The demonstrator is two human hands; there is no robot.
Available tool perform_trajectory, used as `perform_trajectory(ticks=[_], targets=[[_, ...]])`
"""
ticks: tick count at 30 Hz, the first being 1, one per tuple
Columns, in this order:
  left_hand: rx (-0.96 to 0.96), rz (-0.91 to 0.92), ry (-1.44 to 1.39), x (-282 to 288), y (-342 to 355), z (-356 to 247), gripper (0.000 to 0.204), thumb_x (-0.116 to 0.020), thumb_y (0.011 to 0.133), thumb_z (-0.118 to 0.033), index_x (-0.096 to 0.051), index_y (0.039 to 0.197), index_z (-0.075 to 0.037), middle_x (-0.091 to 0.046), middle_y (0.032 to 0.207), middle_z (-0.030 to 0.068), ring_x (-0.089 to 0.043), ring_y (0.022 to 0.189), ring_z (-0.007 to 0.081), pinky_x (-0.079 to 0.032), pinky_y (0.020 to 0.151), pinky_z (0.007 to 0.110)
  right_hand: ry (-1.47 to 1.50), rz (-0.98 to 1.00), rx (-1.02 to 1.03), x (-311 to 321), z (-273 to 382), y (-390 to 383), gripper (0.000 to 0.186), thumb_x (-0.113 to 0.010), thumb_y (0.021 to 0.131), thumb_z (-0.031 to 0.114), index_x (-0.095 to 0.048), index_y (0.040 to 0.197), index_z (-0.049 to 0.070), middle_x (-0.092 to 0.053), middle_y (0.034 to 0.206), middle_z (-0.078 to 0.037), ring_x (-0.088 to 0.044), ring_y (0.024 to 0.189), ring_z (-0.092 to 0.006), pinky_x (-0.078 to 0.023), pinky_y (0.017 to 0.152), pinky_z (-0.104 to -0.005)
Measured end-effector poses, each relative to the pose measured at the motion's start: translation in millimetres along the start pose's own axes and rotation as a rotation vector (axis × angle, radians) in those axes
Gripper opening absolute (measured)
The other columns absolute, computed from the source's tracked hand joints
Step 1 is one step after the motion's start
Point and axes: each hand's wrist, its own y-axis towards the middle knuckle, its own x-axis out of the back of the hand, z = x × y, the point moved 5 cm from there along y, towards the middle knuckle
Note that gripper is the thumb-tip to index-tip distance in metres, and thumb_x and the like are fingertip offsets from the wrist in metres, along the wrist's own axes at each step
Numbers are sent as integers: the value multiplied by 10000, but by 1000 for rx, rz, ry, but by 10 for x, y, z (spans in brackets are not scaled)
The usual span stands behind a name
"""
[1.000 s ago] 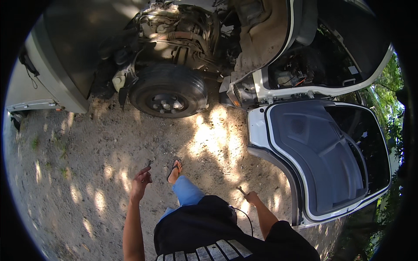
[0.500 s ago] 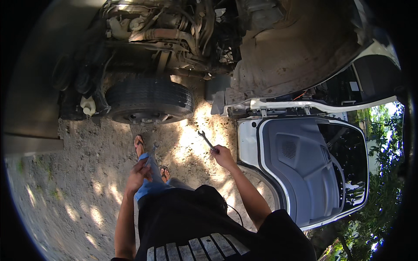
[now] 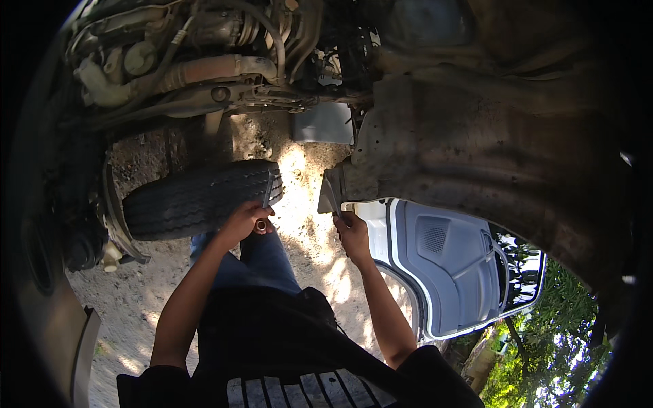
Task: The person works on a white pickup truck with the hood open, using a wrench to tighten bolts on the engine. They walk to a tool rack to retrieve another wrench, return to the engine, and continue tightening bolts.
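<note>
My left hand [image 3: 243, 223] is closed around a wrench [image 3: 268, 189] that points up and away in front of the tyre's tread. By its fingers shows a small round ring-shaped end [image 3: 261, 225]; I cannot tell whether it belongs to the same tool. My right hand [image 3: 354, 239] grips another wrench [image 3: 332, 195], its shaft reaching up in front of a hanging flap [image 3: 328, 192] at the corner of the raised body panel. Both hands are held apart at about waist height, below the exposed engine parts [image 3: 224, 71].
A truck tyre [image 3: 197, 198] stands close ahead on the left. Overhead to the right hangs a large dirty body panel [image 3: 469, 129]. An opened grey-lined vehicle door [image 3: 442, 251] is on the right. Sunlit dirt ground [image 3: 299, 224] and green foliage [image 3: 544, 340] lie around.
I have moved in closer under the engine and raised body. Both hands have risen in the view with their wrenches, the left also shifting right. The tyre now appears nearer and the feet are hidden.
</note>
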Motion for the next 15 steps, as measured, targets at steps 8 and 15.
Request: perform_trajectory(ticks=[8,15], targets=[[35,39,0,-145,1583,-667,215,-603,934,-200,-672,1027,-19,-655,804,45,-473,546,59,-376,504,234,133,-97,-111,-232,420,997,289,-664,911,184,-668,1092,-41,-707,848,-147,-666,810,-195,-506,735,-333],[-20,41,-218,-395,3479,-1285,221,-599,947,-172,-647,1081,-5,-614,763,24,-432,533,64,-371,499,229,229,-196,-4,-205,685,2198,234,-639,945,144,-662,1100,-30,-618,733,-16,-500,602,-51,-403,529,-252]])
